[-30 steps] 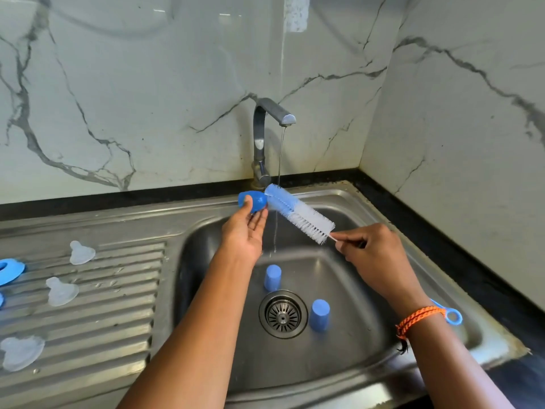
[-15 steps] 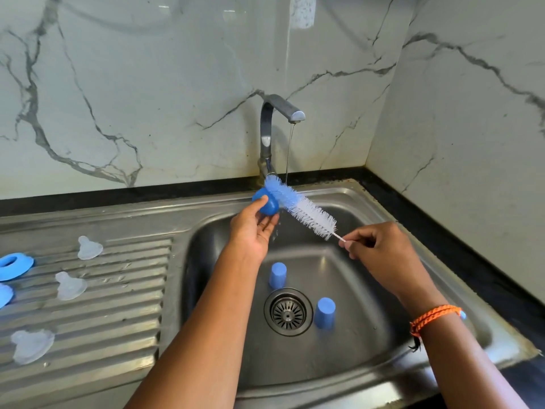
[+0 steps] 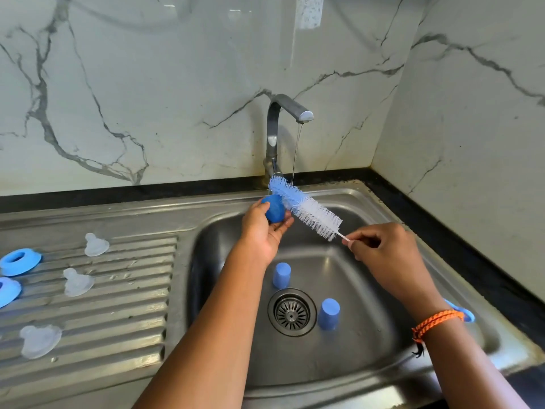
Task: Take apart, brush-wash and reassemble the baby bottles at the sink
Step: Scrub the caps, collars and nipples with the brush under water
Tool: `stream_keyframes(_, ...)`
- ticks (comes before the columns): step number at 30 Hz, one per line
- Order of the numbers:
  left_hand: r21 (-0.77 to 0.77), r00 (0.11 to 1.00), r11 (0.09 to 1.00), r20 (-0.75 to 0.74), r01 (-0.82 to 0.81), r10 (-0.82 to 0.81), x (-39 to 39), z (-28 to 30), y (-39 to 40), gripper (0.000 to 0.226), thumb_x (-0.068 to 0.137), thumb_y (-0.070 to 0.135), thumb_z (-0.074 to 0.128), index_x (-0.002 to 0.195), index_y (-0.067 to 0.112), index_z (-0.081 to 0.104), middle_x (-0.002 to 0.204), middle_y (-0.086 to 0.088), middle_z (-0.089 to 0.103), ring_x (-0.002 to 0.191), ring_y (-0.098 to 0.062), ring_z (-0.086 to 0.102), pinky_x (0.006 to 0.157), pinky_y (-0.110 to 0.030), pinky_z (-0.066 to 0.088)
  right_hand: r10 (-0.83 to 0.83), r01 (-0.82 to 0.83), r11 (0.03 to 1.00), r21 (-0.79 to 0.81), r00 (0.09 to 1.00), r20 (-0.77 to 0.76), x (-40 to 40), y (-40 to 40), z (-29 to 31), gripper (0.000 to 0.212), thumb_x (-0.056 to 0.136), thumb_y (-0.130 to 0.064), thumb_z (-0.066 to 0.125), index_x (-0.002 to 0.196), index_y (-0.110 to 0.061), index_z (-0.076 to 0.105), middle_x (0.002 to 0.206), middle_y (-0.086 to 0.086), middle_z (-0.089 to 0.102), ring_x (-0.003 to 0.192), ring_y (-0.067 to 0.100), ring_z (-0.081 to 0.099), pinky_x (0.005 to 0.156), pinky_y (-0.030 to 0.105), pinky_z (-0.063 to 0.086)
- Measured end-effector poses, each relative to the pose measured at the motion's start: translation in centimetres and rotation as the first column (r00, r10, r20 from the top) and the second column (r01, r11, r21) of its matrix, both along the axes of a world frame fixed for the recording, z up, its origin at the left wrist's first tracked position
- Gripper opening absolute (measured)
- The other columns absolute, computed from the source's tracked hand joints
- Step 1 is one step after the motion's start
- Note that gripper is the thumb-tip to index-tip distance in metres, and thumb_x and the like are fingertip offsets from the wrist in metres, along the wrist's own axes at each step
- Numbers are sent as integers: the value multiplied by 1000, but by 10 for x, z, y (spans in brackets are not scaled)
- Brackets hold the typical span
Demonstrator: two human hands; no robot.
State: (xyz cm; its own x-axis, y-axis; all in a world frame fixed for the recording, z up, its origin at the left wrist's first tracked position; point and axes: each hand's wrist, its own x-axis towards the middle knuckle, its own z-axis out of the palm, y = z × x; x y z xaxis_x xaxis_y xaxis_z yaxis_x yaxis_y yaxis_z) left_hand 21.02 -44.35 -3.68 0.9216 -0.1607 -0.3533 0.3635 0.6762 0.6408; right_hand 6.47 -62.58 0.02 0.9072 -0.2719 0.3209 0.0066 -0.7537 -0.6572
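My left hand (image 3: 264, 230) holds a small blue bottle cap (image 3: 274, 208) over the back of the sink basin (image 3: 368, 335). My right hand (image 3: 380, 249) pinches the thin stem of a blue-and-white bottle brush (image 3: 305, 208), whose bristles lie against the cap's right side. A thin stream of water runs from the steel tap (image 3: 280, 119) just behind the brush tip. Two more blue caps (image 3: 281, 275) (image 3: 328, 313) stand upside down in the basin beside the drain (image 3: 291, 312).
On the ribbed drainboard (image 3: 124, 290) at left lie three clear silicone teats (image 3: 95, 245) (image 3: 77, 281) (image 3: 39, 340) and two blue collar rings (image 3: 19, 261) (image 3: 7, 290). The brush's blue loop end (image 3: 464, 312) shows behind my right wrist. Marble walls close the back and right.
The brush has slid up and left across the cap, so its blue tip now sticks out past it. The view shifted slightly, and both hands keep their hold.
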Motion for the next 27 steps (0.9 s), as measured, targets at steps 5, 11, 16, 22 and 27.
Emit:
stream_keyframes(5, 197, 927, 916, 69, 351, -370, -16, -1, -11, 34, 110, 21, 44, 137, 5, 57, 132, -29, 65, 87, -30, 72, 72, -40, 63, 16, -13, 998, -59, 999, 50, 6, 18, -6, 15, 96, -11, 70, 93, -18, 83, 74, -4, 73, 71, 12, 64, 69, 30, 50)
stream_keyframes(11, -140, 1000, 990, -19, -21, 19, -2, 1, -1, 23, 111, 19, 42, 121, 17, 62, 124, -26, 65, 96, -37, 70, 74, -45, 61, 16, -16, 1000, -20, 1000, 4, 2, 9, -4, 20, 93, -8, 68, 95, -20, 85, 78, -10, 75, 73, 6, 67, 63, 18, 47)
stream_keyframes(16, -143, 995, 985, -19, -97, 95, 2, 2, -1, 24, 108, 26, 43, 121, 22, 62, 113, -18, 68, 79, -28, 66, 71, -43, 56, 34, -33, 999, 27, 999, -12, 1, 5, -3, 18, 90, -11, 72, 88, -23, 85, 67, -18, 71, 70, -1, 64, 59, 13, 44)
stream_keyframes(22, 166, 982, 972, 68, 166, -179, -12, 3, -22, 47, 102, 47, 59, 136, 16, 61, 89, -3, 69, 60, -13, 54, 59, -29, 45, -14, 15, 1000, -10, 997, 79, 10, 14, -10, 15, 95, -16, 71, 84, -17, 81, 68, 2, 70, 67, 22, 61, 66, 34, 48)
stream_keyframes(27, 199, 1000, 980, -4, -19, 20, -7, 3, -19, 54, 100, 43, 66, 142, 13, 52, 113, -9, 69, 73, -16, 61, 61, -31, 50, 75, -75, 997, 18, 996, -44, 5, 2, -6, 14, 94, -16, 72, 88, -23, 84, 67, -10, 71, 65, 7, 63, 59, 21, 47)
